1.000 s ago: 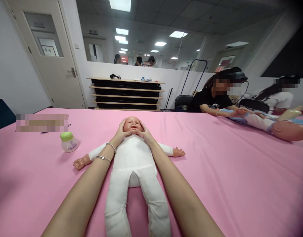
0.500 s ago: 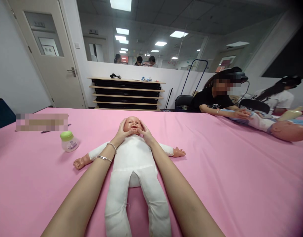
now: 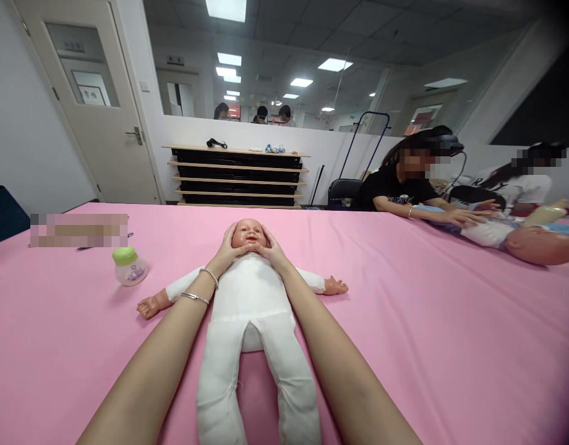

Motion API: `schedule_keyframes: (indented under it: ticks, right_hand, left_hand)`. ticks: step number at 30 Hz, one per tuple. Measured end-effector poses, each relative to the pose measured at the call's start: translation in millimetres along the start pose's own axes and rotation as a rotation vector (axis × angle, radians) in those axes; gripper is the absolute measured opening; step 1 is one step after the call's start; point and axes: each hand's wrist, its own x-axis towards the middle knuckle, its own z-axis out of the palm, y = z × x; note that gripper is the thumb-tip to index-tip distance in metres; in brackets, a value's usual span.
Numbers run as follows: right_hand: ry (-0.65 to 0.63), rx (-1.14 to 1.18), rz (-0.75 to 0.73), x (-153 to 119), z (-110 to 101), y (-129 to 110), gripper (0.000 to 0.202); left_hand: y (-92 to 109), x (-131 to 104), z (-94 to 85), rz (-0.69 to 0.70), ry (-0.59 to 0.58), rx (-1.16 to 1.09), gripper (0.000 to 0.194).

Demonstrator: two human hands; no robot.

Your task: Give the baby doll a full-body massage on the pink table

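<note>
Left hand [image 3: 227, 248] and right hand [image 3: 271, 250] cup the doll [image 3: 248, 290] head at 12 o'clock, fingers curled around it; press lightly and evenly, thumbs off the eyes.

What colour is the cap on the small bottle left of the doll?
Light green, on a white bottle standing on the pink table cover. The head view shows it clearly.

doll's feet [image 3: 259, 432] cut off below, table label [image 3: 78, 230] blurred
</note>
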Motion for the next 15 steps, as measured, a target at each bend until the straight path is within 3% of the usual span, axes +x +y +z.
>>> schedule_keyframes:
  ticks: [15]
  right_hand:
    - [-0.011, 0.208, 0.022, -3.1, 2.8, -1.1, 0.089]
  left_hand:
    - [8.4, -4.4, -0.2, -0.173, -0.059, -0.489, 0.090]
